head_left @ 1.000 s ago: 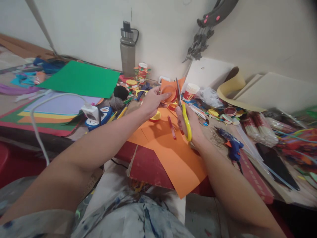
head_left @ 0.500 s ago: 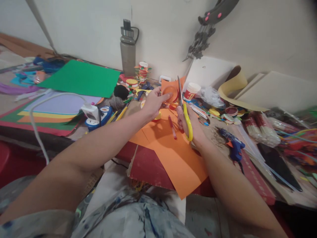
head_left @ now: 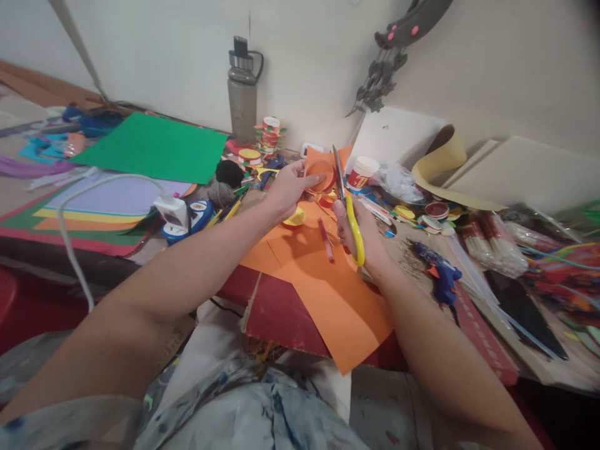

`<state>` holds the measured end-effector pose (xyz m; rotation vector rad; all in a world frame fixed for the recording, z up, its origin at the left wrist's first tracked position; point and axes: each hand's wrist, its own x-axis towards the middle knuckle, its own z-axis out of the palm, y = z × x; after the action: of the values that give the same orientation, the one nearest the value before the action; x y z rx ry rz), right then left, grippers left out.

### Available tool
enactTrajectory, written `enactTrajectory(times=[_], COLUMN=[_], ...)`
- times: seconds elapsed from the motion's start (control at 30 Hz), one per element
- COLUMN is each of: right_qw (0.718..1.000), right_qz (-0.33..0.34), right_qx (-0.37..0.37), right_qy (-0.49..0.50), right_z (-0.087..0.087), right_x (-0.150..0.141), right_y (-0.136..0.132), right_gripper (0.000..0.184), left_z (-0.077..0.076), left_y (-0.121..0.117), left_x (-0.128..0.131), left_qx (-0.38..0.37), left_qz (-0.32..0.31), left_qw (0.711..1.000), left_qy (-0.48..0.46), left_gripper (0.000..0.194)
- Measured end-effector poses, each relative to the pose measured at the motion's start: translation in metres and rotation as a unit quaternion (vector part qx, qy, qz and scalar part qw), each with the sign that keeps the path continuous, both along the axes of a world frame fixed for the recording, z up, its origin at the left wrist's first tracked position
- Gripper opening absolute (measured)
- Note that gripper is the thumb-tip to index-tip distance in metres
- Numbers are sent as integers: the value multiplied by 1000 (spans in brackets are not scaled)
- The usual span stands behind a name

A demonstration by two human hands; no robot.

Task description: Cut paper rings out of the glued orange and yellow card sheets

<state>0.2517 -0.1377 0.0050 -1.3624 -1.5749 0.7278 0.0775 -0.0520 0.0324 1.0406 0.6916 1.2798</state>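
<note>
Between the thumb and fingers of my left hand (head_left: 293, 187) is a piece of orange paper (head_left: 315, 164) with a round outline on it. My right hand (head_left: 363, 228) is closed on scissors (head_left: 356, 234) with yellow handles. Their blades point up and away, along the right side of the held piece; whether they touch it I cannot tell. Below both hands lies a large orange sheet (head_left: 344, 315), with a red pen (head_left: 325, 240) on top. A small yellow round piece (head_left: 295, 217) rests under my left wrist.
A grey water bottle (head_left: 242, 94) stands against the wall. On the left lie a green sheet (head_left: 157, 150) and a power socket block (head_left: 180, 219) with a white cable. A red paper cup (head_left: 362, 173) and a blue glue gun (head_left: 443, 275) are on the right.
The orange piece in my left hand has turned slightly, and the scissors' blades have tilted a little to the left. Both hands keep their hold.
</note>
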Motion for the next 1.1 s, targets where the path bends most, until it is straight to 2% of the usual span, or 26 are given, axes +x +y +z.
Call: enactTrajectory(times=[0.4, 0.77, 1.1], right_qw=[999, 999, 1000], right_qz=[-19, 2, 10], right_qx=[19, 22, 2], right_qy=[-31, -42, -17], right_z=[-1, 11, 15], right_x=[2, -3, -7], right_y=[3, -4, -7], right_gripper=[62, 62, 63], left_z=[6, 4, 9], left_y=[5, 20, 22], left_x=[-6, -19, -24], left_qx=[27, 51, 43], left_qz=[-6, -37, -34], left_qw=[999, 994, 994], left_qy=[43, 84, 97], left_gripper=[22, 23, 22])
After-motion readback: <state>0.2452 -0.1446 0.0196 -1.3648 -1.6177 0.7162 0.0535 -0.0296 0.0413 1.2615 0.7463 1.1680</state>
